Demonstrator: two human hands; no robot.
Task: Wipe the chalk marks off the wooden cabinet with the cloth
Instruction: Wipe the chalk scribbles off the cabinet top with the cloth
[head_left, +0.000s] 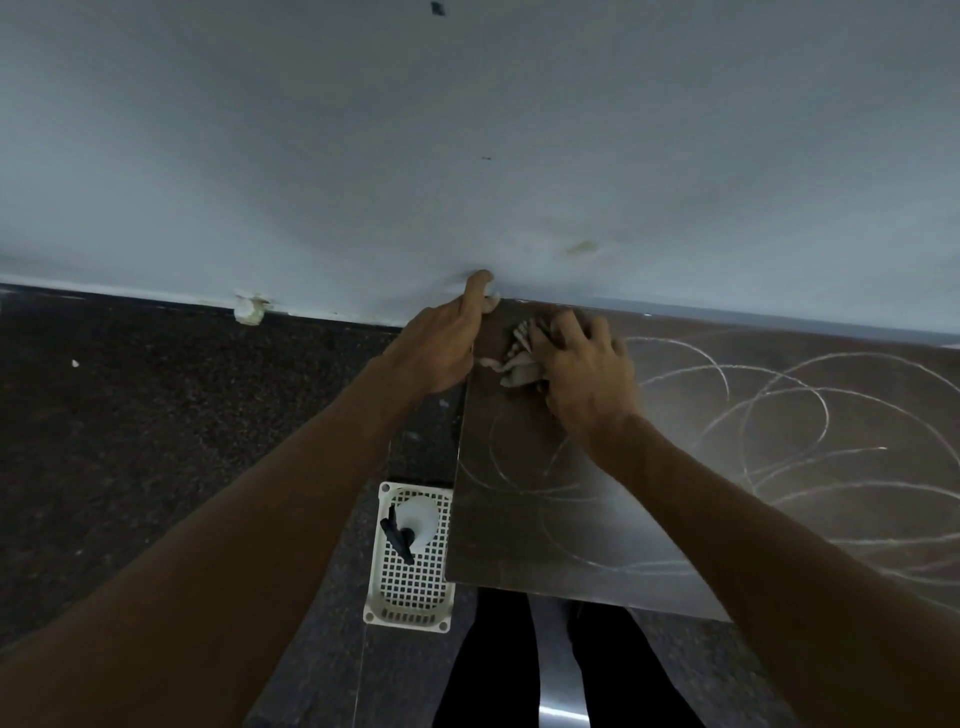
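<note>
A pale wall (467, 130) backs the wooden cabinet (519, 525), whose top carries looping chalk marks (857, 448) from its left edge across to the right. At the far left corner the left hand (436, 348) braces on the edge, index finger straight and the other fingers hidden, while the right hand (587, 374) grips the bunched cloth (519, 364), pressing it down. The wiping looks barely started, so the next move calls for firm strokes rightward over the loops.

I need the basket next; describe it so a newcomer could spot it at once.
Start at the dark wooden cabinet scrawled with chalk loops, right of centre. Beside its left edge, near the front corner, the basket stands on the speckled dark floor. It is the only white grid-walled thing there, holding a white bottle with a black trigger.
</note>
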